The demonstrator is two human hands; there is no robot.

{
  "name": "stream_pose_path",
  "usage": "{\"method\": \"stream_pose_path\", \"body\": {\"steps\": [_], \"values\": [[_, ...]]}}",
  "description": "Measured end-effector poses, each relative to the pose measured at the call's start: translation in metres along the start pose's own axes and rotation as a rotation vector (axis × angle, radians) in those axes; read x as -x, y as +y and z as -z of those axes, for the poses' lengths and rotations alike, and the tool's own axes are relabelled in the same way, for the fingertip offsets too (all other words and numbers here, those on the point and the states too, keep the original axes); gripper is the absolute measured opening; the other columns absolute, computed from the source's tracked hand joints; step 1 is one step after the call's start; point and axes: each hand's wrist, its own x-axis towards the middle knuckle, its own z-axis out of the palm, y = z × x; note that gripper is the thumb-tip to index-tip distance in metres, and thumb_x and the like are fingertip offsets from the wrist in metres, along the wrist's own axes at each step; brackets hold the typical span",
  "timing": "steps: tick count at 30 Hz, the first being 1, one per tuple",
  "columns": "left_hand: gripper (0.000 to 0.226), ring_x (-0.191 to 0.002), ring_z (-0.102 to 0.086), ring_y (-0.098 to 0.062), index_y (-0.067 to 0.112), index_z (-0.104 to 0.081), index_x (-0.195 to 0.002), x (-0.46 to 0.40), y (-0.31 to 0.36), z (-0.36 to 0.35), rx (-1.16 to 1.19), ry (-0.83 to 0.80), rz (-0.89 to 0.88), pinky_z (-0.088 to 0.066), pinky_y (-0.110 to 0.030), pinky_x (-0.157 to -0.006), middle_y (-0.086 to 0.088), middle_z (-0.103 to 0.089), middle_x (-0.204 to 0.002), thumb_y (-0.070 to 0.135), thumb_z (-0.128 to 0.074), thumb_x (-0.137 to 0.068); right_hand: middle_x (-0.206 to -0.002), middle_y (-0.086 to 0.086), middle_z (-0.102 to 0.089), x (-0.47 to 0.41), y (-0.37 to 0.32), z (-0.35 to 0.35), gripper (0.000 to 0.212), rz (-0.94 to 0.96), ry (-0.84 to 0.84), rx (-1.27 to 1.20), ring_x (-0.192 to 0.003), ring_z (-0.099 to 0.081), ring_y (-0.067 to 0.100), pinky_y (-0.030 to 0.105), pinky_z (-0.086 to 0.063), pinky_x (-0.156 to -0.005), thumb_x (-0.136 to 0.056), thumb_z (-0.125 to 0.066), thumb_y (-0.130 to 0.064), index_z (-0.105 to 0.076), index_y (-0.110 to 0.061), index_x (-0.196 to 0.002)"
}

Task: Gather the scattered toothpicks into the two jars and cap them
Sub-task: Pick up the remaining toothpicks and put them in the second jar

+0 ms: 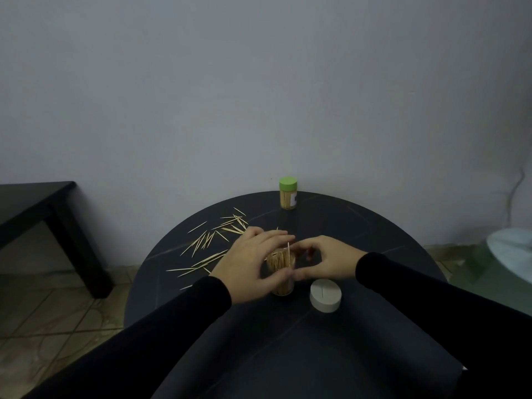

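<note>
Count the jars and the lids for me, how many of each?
Clear plastic jars of toothpicks: 2, the open one between the hands and the capped one at the back
Round green lid on the back jar: 1
Round white lid on the black table: 1
Total: 4

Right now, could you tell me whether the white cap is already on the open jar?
No, the white cap sits on the table beside the open jar, whose mouth is uncovered.

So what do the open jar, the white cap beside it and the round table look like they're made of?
Open jar: likely clear plastic, possibly glass; the toothpicks show through its wall.
White cap: probably matte plastic, with an even, dull surface.
Round table: dark top with faint pale veins, stone-look; real stone or laminate cannot be told.
</note>
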Motion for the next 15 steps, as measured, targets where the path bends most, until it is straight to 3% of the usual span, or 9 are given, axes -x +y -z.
{"method": "stream_pose_path", "body": {"steps": [3, 9, 12, 15], "values": [[0.06, -0.119, -0.033, -0.007, 0.039, -0.033, -0.143, -0.002, 0.002, -0.003, 0.098, -0.067, 0.101, -0.041, -0.038, -0.099, 0.024, -0.043, -0.125, 0.048, -0.056, -0.088, -0.104, -0.021, -0.056, -0.001, -0.001, -0.002, 0.048, -0.014, -0.005, -0.004, -0.096, -0.052, 0.002, 0.014, -0.04, -0.075, -0.084, -0.068, -0.043, -0.054, -0.031, -0.127], [0.058, -0.118, -0.036, -0.008, 0.049, -0.032, -0.14, -0.01, 0.0, -0.009, 0.222, -0.038, 0.162, -0.043, -0.039, -0.099, 0.011, -0.046, -0.122, 0.042, -0.058, -0.089, -0.105, -0.019, -0.058, -0.005, 0.002, -0.001, 0.041, -0.021, 0.002, -0.037, -0.1, -0.053, 0.007, 0.024, -0.044, -0.084, -0.08, -0.073, -0.041, -0.059, -0.034, -0.118], [0.05, -0.116, -0.037, -0.008, 0.049, -0.04, -0.135, -0.015, -0.003, -0.011, 0.227, -0.037, 0.168, -0.044, -0.039, -0.098, 0.012, -0.051, -0.121, 0.039, -0.056, -0.089, -0.107, -0.019, -0.06, -0.008, 0.006, -0.002, 0.039, -0.026, 0.005, -0.057, -0.103, -0.052, 0.006, 0.025, -0.043, -0.087, -0.077, -0.074, -0.045, -0.06, -0.039, -0.112], [0.035, -0.104, -0.041, -0.008, 0.036, -0.059, -0.122, -0.018, -0.004, -0.008, 0.107, 0.043, 0.064, -0.043, -0.035, -0.091, 0.02, -0.059, -0.103, 0.026, -0.061, -0.089, -0.109, -0.02, -0.059, -0.011, 0.009, -0.002, 0.04, -0.047, 0.009, -0.048, -0.107, -0.051, 0.007, 0.027, -0.043, -0.089, -0.075, -0.074, -0.049, -0.058, -0.042, -0.111]]}}
